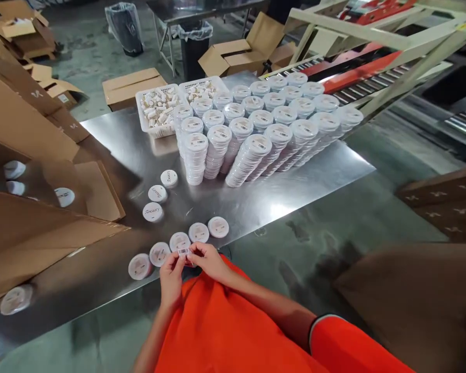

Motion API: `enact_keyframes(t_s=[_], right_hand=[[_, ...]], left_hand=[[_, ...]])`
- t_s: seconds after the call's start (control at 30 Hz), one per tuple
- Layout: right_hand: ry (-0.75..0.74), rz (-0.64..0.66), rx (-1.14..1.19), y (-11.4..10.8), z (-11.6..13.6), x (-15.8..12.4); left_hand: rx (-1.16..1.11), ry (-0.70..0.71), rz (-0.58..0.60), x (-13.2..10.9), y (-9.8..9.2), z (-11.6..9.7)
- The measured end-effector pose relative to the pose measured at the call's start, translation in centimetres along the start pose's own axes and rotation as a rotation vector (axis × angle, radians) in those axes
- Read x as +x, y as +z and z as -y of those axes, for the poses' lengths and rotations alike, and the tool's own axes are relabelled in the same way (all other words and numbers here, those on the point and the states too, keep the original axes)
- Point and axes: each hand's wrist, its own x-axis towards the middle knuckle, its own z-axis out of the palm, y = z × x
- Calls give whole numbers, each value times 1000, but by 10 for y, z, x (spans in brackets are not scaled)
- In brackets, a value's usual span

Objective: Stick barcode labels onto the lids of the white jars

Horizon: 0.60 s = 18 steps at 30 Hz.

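A small barcode label (184,252) is pinched between the left hand (171,277) and the right hand (206,260), held together with their fingertips meeting on it, just above a round tin (179,241) near the edge of the steel surface (112,150). That tin lies in a short row of single tins (198,232), spaced apart, apparently so each can be reached on its own close to the hands. Three more lie just beyond (157,193). Farther off, tall stacks of tins (217,150) stand in tight rows, probably packed close to prop one another up. Behind them sit white baskets (159,111) of small cream pieces. An open carton (23,124) lies to the left, and an orange garment (225,331) fills the foreground.
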Motion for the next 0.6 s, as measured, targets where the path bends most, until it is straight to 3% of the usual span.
enact_keyframes(t_s=[0.3, 0.6], right_hand=[[-71, -153, -84, -21, -3, -10], [-13, -178, -1, -16, -7, -5]], left_hand=[[147, -33, 22, 3, 23, -2], [7, -34, 58, 13, 25, 16]])
